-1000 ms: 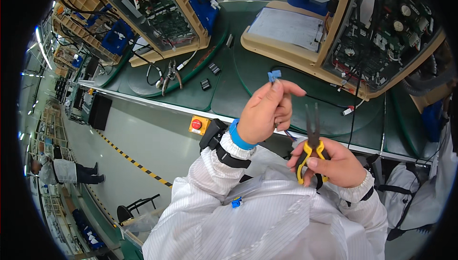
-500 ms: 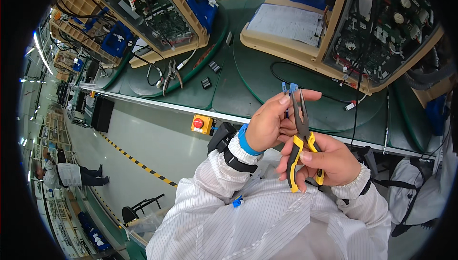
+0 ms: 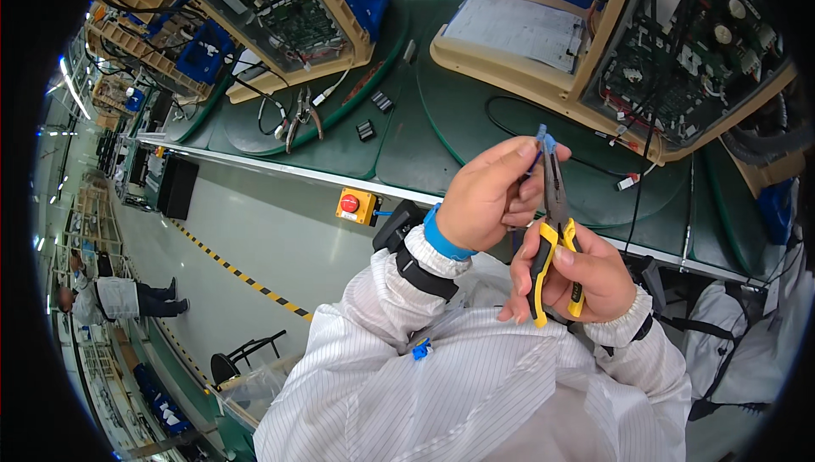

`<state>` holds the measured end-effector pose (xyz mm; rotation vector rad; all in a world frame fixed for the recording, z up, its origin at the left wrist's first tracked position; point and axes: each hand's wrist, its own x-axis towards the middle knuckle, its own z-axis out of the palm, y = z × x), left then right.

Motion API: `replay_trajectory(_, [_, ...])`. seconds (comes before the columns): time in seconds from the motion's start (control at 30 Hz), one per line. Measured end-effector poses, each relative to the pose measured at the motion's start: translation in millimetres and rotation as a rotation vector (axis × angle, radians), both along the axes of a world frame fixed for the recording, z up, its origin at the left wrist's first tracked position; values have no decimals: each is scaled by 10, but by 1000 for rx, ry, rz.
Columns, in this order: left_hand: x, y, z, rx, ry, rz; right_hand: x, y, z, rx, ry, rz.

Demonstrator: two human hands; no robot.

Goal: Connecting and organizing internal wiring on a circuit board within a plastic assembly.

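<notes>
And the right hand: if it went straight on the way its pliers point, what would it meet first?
Likely the small blue piece held up by the left hand; the pliers in the right hand reach it in the picture, though depth leaves actual contact unclear.

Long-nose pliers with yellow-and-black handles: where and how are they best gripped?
Likely by both yellow-and-black handles, from the near right, as the right hand holds them: they spread toward the person, while the slim metal nose points away.
</notes>
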<state>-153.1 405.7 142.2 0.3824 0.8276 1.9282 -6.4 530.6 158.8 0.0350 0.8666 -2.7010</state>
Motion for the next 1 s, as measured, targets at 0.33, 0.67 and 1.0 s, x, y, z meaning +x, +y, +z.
replay_trajectory(0.33, [63, 8, -212, -207, 335, 300, 8, 66, -89, 91, -18, -48])
replay_trajectory(0.67, [85, 148, -133, -397, 1485, 710, 46, 160, -82, 114, -15, -104])
replay_trajectory(1.0, [-59, -94, 2, -72, 554, -431, 480, 45, -291, 145, 73, -73])
